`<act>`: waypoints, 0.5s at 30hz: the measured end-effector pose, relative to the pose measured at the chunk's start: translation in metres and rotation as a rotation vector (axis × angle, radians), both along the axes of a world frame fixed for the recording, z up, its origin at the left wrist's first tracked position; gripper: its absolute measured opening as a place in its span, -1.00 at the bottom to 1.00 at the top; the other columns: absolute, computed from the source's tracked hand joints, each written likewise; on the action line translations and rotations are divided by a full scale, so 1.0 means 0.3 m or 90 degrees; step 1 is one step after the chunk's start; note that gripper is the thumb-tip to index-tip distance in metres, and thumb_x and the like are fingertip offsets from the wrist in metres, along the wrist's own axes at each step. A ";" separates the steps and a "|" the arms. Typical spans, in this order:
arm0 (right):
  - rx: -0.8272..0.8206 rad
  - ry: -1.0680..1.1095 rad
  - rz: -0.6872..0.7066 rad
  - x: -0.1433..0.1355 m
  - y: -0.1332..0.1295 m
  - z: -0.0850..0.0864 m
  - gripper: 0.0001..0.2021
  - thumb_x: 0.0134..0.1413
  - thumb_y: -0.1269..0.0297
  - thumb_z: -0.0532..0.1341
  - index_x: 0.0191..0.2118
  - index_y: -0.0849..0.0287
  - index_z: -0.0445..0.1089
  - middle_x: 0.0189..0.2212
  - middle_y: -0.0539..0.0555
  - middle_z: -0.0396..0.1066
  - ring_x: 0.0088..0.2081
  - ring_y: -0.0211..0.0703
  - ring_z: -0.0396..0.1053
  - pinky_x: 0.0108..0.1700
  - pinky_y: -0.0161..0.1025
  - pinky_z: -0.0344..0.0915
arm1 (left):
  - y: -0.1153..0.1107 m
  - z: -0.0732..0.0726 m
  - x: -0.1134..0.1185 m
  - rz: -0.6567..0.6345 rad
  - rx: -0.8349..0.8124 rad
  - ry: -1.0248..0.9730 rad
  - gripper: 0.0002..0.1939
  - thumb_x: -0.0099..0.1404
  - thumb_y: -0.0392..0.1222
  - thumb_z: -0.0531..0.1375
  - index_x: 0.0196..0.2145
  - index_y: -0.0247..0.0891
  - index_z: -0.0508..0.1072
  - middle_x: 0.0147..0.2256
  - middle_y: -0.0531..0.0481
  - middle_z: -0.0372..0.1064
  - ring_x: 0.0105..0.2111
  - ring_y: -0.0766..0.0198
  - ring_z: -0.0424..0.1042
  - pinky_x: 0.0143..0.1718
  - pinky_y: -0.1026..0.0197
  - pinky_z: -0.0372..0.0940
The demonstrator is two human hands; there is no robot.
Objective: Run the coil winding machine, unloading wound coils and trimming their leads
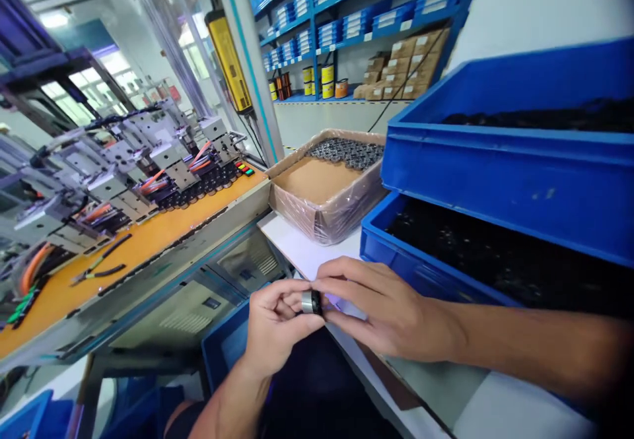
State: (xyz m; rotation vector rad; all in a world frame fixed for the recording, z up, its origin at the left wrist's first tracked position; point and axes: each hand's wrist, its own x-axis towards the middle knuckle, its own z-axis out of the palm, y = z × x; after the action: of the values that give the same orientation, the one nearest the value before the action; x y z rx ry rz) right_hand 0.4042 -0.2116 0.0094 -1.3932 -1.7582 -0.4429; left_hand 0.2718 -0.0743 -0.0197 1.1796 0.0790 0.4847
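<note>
Between the fingers and thumb of my left hand [277, 323] is a small round part [311, 302], with a silver metal band and a black end. My right hand [391, 307] reaches in from the right, its fingertips closed on the black end, so both hands grip the part at once. The hands are held in front of my body, by the edge of a white table [287, 241]. Beyond them stands a plastic-lined cardboard box [341, 218] with rows of similar dark round parts [347, 152] at its far side.
Two stacked blue bins [495, 168] with black parts stand to the right. At left, an orange-topped machine bench [208, 204] carries fixtures, a line of dark round parts and pliers [99, 270]. Blue shelves [317, 43] with boxes and bins are behind.
</note>
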 end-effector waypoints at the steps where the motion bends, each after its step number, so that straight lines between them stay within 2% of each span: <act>1: 0.005 -0.001 0.000 0.001 0.000 0.001 -0.76 0.16 0.52 0.17 -0.05 0.28 0.34 -0.24 0.15 0.39 -0.21 -0.21 0.38 -0.23 -0.28 0.39 | 0.000 0.001 0.001 -0.001 0.010 -0.007 -0.62 -0.01 -0.40 0.43 -0.20 -0.15 0.60 -0.32 0.02 0.62 -0.32 0.32 0.59 -0.25 0.40 0.44; 10: 0.030 -0.023 0.002 -0.003 -0.009 0.014 -0.81 0.20 0.51 0.16 -0.07 0.24 0.33 -0.27 0.12 0.41 -0.23 -0.24 0.39 -0.22 -0.29 0.42 | -0.022 0.016 0.001 -0.026 -0.033 -0.025 -0.58 -0.02 -0.48 0.42 -0.19 -0.15 0.61 -0.33 0.05 0.63 -0.34 0.38 0.59 -0.28 0.48 0.43; 15: 0.052 -0.136 0.015 0.009 -0.012 0.022 -0.81 0.19 0.46 0.20 -0.07 0.32 0.34 -0.29 0.15 0.40 -0.21 -0.16 0.39 -0.20 -0.22 0.44 | -0.012 0.026 -0.014 -0.057 -0.073 0.029 -0.57 -0.09 -0.47 0.45 -0.23 -0.16 0.63 -0.38 0.05 0.62 -0.40 0.39 0.58 -0.32 0.48 0.44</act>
State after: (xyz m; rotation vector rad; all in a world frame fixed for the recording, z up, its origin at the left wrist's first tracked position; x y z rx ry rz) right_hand 0.4069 -0.2151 0.0161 -1.3063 -1.9017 -0.6639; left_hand 0.2675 -0.0780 -0.0120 1.0780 0.0923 0.3701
